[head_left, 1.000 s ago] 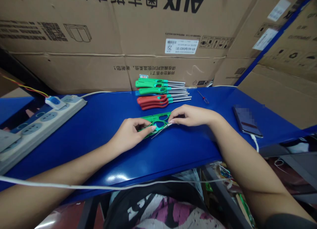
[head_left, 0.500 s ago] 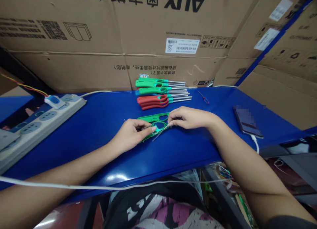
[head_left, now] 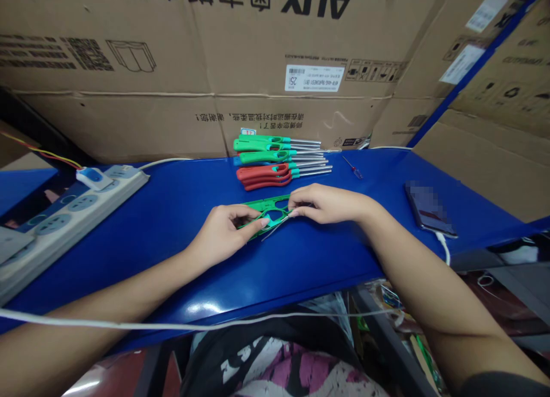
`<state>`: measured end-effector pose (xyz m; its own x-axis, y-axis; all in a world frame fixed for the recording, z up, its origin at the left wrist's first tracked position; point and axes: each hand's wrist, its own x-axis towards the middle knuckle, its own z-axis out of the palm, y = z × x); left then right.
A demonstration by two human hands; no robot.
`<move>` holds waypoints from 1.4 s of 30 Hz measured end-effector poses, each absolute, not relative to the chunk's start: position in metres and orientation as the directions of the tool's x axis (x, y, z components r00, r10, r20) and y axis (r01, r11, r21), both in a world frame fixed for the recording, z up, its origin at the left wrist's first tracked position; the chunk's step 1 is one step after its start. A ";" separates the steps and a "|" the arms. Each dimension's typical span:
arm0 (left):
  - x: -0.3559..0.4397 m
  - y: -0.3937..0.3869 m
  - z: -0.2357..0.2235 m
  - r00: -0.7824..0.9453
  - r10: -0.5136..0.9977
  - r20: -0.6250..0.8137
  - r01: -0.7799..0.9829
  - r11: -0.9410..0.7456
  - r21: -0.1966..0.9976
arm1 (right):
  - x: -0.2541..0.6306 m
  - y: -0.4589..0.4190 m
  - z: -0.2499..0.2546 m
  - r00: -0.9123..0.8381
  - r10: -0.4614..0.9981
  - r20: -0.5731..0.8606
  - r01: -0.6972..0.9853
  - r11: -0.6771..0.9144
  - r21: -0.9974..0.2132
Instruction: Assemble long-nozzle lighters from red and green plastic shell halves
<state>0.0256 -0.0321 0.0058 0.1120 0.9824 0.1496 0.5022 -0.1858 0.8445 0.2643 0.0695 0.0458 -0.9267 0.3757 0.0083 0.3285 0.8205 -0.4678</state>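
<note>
So the left hand (head_left: 224,231) has its thumb and fingers closed round a green handle shell (head_left: 259,234), with a bit of teal plastic (head_left: 268,220) poking out right at the thumb tip. The right hand (head_left: 320,203) has its thumb and index finger pinched together at the other end of that shell, where a thin greyish strand (head_left: 275,229) (wire or rod, too small to tell) slants from those fingertips down toward the left thumb. Can't really make out if the right fingers grip just the strand or the shell too. Just beyond the fingers of both hands there's a second green shell piece (head_left: 267,203), lying roughly lengthwise between them. Further past the fingertips sits a pile of long-nosed lighters, the red ones (head_left: 263,176) nearer and the green ones (head_left: 260,156) behind, metal tubes all pointing right. A little screwdriver (head_left: 354,171) lies beyond the right fingers and off to their right, and a phone (head_left: 429,209) with a white cable plugged in is well out to the right of them. Way left of the left fingers there's a chunky power strip (head_left: 88,202), all on a shiny blue tabletop (head_left: 184,185)
</note>
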 end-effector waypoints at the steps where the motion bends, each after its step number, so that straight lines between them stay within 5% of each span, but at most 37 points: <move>1: 0.025 -0.031 0.007 0.115 0.986 0.117 0.480 -0.158 0.863 | 0.264 0.070 0.046 -0.926 0.378 0.008 0.329 0.817 -0.474; 8: 0.026 -0.028 0.011 0.116 0.993 0.036 0.369 -0.077 0.926 | 0.267 0.071 0.052 -0.916 0.401 0.009 0.330 0.766 -0.552; 27: 0.025 -0.030 0.003 0.164 0.977 0.135 0.572 -0.206 0.794 | 0.259 0.069 0.043 -0.941 0.335 0.041 0.272 0.825 -0.496; 30: 0.023 -0.030 0.003 0.224 0.953 0.204 0.650 -0.302 0.697 | 0.269 0.075 0.048 -0.909 0.407 -0.087 0.388 0.752 -0.532; 36: 0.023 -0.038 0.008 0.474 0.832 0.287 0.774 -0.549 0.314 | 0.284 0.081 0.058 -0.824 0.510 -0.247 0.551 0.619 -0.560; 42: 0.023 -0.039 0.006 0.531 0.794 0.297 0.772 -0.597 0.216 | 0.283 0.083 0.054 -0.811 0.500 -0.305 0.573 0.571 -0.588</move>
<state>0.0228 -0.0387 0.0057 0.5309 0.7937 0.2970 0.7722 -0.5974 0.2164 0.2830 0.0831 0.0541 -0.8105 0.5000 -0.3050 0.5733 0.5707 -0.5879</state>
